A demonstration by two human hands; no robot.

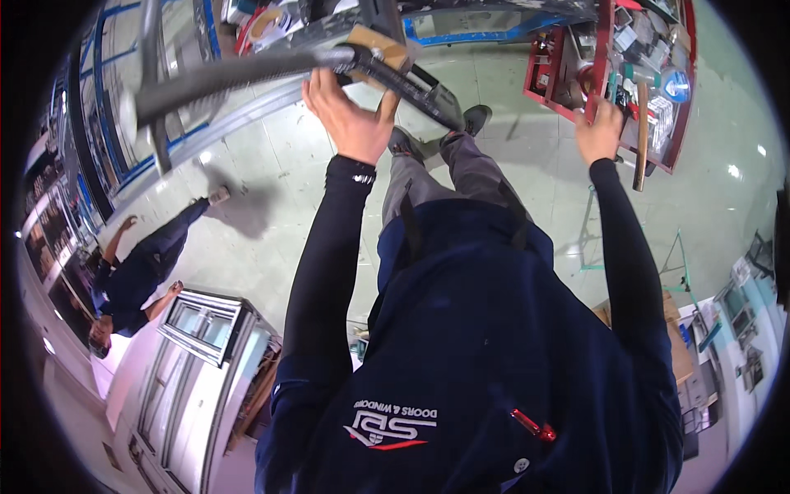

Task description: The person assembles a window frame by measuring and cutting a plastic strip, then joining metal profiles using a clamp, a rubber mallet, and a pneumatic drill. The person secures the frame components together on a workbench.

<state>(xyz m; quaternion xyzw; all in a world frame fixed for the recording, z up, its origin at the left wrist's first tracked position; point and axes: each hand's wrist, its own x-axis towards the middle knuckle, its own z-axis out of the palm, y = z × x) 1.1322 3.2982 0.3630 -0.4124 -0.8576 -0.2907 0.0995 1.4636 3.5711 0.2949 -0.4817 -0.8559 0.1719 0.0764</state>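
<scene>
Dark blue shirt [477,346], nearest the head camera. Beyond it, the left hand [352,122] meets a long black part [411,90] from below, apparently supporting it; whether its grip has closed cannot be told. The right hand [601,133] reaches a red tray [603,49], grip curled, hold unclear. Raised walls presumably contain the loose items beside the wooden handle [643,123].
</scene>
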